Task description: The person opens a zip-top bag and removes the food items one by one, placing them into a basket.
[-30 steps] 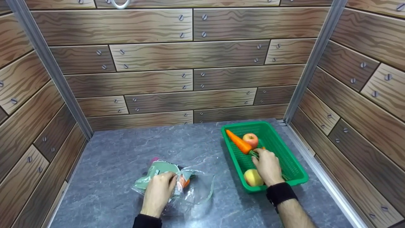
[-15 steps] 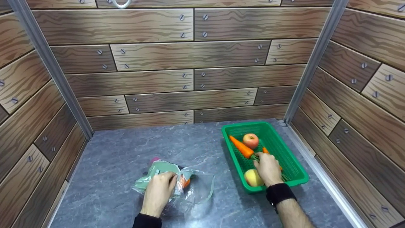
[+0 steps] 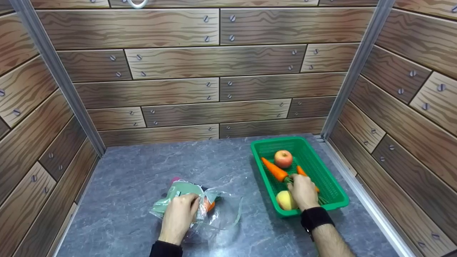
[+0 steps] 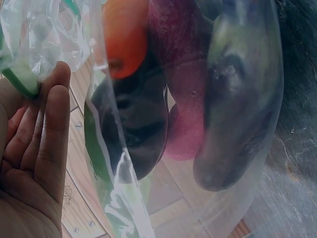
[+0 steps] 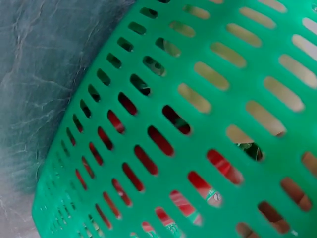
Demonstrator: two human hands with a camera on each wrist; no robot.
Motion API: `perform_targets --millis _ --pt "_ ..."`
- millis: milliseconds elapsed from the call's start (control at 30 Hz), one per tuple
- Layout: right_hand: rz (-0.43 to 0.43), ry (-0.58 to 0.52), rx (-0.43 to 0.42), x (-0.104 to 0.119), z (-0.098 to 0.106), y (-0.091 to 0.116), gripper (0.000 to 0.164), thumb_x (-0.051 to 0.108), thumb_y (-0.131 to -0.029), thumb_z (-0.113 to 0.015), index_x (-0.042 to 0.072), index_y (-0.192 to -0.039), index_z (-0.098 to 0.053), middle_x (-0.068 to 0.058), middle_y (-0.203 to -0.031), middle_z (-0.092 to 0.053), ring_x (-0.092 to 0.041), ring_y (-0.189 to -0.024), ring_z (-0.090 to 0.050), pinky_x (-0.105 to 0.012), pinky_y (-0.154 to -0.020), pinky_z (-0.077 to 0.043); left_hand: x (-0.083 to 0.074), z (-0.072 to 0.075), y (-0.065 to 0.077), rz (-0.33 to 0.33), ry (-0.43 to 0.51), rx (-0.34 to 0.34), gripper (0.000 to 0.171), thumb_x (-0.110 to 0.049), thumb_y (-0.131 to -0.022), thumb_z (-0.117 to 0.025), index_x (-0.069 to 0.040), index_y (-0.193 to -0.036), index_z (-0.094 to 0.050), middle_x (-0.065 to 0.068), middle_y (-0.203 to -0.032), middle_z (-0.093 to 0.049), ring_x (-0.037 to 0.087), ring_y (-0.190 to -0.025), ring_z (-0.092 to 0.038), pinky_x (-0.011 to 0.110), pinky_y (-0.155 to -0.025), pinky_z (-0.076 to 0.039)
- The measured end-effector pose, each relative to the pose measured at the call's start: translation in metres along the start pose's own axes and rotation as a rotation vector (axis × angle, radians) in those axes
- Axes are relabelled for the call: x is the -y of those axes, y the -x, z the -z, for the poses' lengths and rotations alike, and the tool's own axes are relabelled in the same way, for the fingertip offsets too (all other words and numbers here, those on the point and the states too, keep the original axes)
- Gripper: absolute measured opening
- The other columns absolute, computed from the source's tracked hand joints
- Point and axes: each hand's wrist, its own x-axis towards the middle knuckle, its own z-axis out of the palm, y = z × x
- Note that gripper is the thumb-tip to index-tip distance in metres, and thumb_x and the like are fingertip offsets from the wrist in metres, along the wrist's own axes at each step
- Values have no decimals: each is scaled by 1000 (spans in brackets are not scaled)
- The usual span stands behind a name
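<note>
My left hand [image 3: 180,214] pinches the edge of a clear plastic bag with green print [image 3: 185,189], lying on the grey table. Through its film, the left wrist view shows an orange vegetable [image 4: 126,34], a long pink-purple one [image 4: 183,84] and dark eggplant-like shapes [image 4: 233,109]. On the right, my right hand [image 3: 303,191] reaches into a green basket [image 3: 330,178]. Its fingers and thumb grip the green top of a carrot [image 3: 275,169]; the fingertips are partly hidden. A second carrot [image 3: 301,170] lies partly under that hand.
An apple [image 3: 283,159] sits in the basket's far part, and a yellowish round fruit [image 3: 285,200] near its front left corner. Slotted basket wall [image 5: 198,139] fills most of the right wrist view. Wood-patterned walls [image 3: 171,92] enclose the table [image 3: 135,171] on three sides.
My right hand has moved slightly down and toward me with the carrot, whose tip now lies lower inside the basket. More of the second carrot shows. The left hand and bag stay put.
</note>
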Motion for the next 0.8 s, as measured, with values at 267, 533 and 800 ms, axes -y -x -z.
perform_targets --millis 267,533,800 --pt "13 -4 -5 1 -3 0 29 10 -92 -78 1 -119 -77 -23 -112 -79 -46 -99 -74 -60 -88 -59 -1 0 0 1 -5 0 6 -22 -94 -79 -21 -88 -79 -7 -81 -79 11 -75 -75 32 -68 -62" --pt "13 -55 66 0 -6 0 29 13 -95 -77 1 -121 -76 -22 -116 -78 -43 -104 -74 -57 -91 -59 -1 0 1 12 -4 6 7 -21 -94 -80 -21 -87 -79 -7 -81 -78 10 -75 -75 32 -67 -61" --pt "4 -24 81 2 -6 -1 38 15 -96 -77 -1 -130 -72 -24 -126 -75 -46 -114 -71 -58 -97 -58 -1 0 1 21 2 8 6 -21 -94 -80 -20 -87 -79 -7 -82 -79 11 -76 -75 33 -68 -61"
